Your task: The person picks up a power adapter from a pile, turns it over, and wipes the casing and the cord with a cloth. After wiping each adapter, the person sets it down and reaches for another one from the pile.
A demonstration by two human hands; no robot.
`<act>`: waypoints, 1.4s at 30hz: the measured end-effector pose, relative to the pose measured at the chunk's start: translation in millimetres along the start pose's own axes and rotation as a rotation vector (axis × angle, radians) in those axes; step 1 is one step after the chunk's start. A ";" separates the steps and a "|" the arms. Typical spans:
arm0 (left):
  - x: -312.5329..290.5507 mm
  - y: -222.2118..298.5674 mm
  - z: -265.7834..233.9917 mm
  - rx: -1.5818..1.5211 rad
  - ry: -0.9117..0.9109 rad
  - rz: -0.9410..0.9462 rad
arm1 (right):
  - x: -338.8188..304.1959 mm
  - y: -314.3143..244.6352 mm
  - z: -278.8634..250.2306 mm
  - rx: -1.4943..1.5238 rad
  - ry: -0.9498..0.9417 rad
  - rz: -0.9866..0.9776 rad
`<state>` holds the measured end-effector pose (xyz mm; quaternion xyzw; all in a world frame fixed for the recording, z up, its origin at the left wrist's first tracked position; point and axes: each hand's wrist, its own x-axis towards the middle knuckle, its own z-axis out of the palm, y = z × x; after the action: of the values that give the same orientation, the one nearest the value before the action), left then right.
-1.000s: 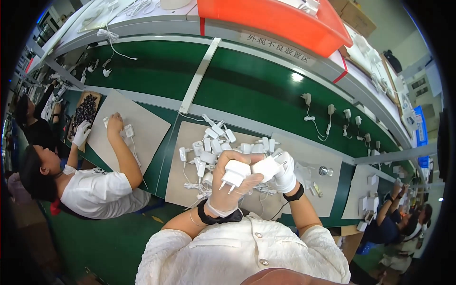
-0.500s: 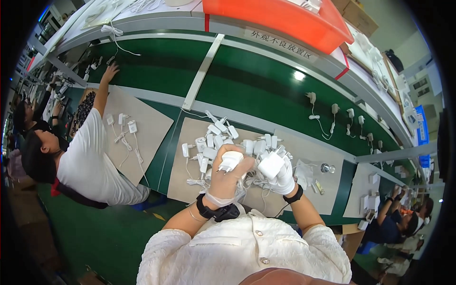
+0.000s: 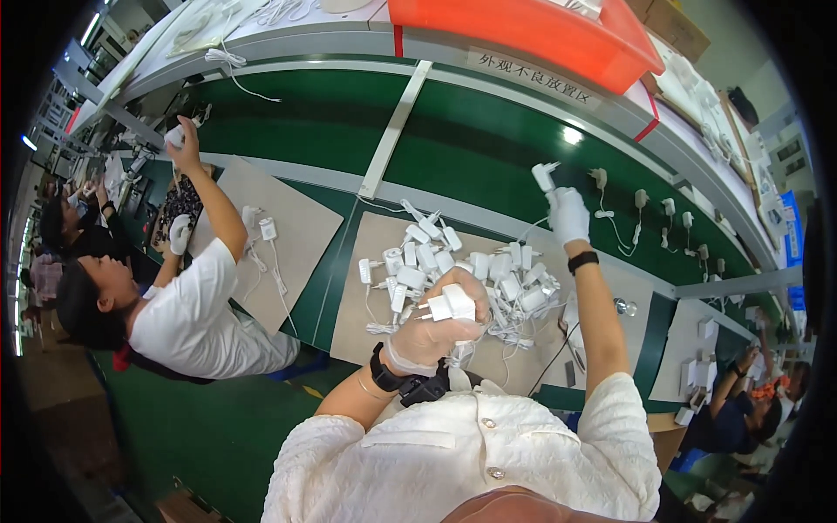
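Observation:
A white two-pin power adapter sits in my left hand, which is closed around it in a thin translucent glove. In a white glove, my right hand reaches out over the far green surface, fingers closed on a second white power adapter. A thin white cable trails from near my right hand back to the pile. The pile of white adapters with tangled cables lies on the beige board, just beyond my left hand.
Several adapters with cables stand in a row on the green surface at the right. A shelf with an orange-red bin runs above it. A co-worker in a white shirt sits at the left; others work farther off.
My right hand has moved from beside the pile out over the green surface, carrying an adapter. The adapter in my left hand has turned. The co-worker's raised hand now holds a white piece.

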<state>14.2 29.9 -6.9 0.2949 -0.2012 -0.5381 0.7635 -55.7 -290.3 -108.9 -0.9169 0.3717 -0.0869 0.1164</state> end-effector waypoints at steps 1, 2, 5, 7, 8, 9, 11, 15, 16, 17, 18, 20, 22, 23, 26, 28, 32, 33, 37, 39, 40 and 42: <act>3.8 -0.8 -0.3 -0.091 -0.010 -0.019 | 3.0 5.5 2.7 -0.028 0.107 -0.013; 6.9 -1.3 -1.3 -0.183 -0.017 -0.037 | 5.0 9.4 5.6 -0.056 0.211 -0.026; 11.4 4.9 -6.8 -0.216 -0.006 0.018 | -23.8 -28.3 2.3 0.322 0.302 -0.108; 13.4 11.0 -11.0 -0.241 0.009 0.036 | -75.0 -82.0 -35.4 0.858 -0.197 0.104; 16.4 16.3 -11.1 -0.221 0.042 0.023 | -102.2 -100.7 -44.2 0.905 -0.228 0.012; 19.7 18.3 -12.5 -0.200 0.077 0.010 | -127.9 -118.3 -53.1 1.004 -0.326 -0.043; 27.8 26.5 -15.6 -0.177 0.110 -0.022 | -155.6 -158.1 -77.8 0.983 -0.368 -0.154; 41.0 25.8 -16.9 -0.181 0.158 -0.038 | -162.9 -176.5 -87.7 0.866 -0.195 -0.214; 42.4 27.1 -14.8 -0.234 0.108 -0.027 | -163.7 -176.2 -88.7 0.867 -0.134 -0.224; 45.1 30.0 -13.9 -0.285 0.057 -0.011 | -161.4 -176.4 -92.9 0.865 -0.129 -0.224; 47.1 32.4 -13.0 -0.336 0.006 0.007 | -159.1 -177.2 -101.7 0.993 -0.251 -0.072; 48.6 35.6 -11.5 -0.354 -0.001 0.013 | -155.3 -177.6 -114.4 1.231 -0.500 0.243; 48.9 37.9 -7.7 -0.395 -0.012 0.025 | -150.1 -164.8 -109.1 1.541 -0.666 0.316; 48.6 40.6 -4.8 -0.399 -0.020 0.029 | -147.3 -156.3 -105.9 1.851 -0.839 0.393; 46.6 48.1 -4.0 -0.083 0.058 -0.077 | -147.2 -150.3 -102.7 2.087 -0.949 0.481; 47.4 47.6 -6.8 -0.013 0.053 -0.089 | -146.4 -152.3 -101.4 1.940 -0.858 0.471; 48.8 45.1 -5.7 0.193 0.058 -0.122 | -147.0 -172.0 -104.6 1.429 -0.488 0.462; 48.2 45.6 -3.9 0.258 0.071 -0.131 | -148.3 -169.1 -99.3 1.430 -0.489 0.466; 46.9 37.6 -1.6 0.253 0.081 -0.116 | -156.2 -143.1 -57.7 2.041 -0.575 0.409; 47.0 35.0 -2.0 0.213 0.089 -0.106 | -155.8 -138.0 -48.0 2.611 -1.157 0.499; 48.3 34.8 -2.6 0.259 0.091 -0.125 | -156.9 -134.4 -44.0 2.865 -1.488 0.535; 50.9 34.1 -5.2 0.348 0.097 -0.170 | -154.8 -132.1 -41.4 2.878 -1.531 0.527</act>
<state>58.7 -8.3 11.5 0.4640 -0.2288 -0.5428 0.6616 -88.3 -95.7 -43.8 -0.1936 0.0133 -0.1263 -0.9728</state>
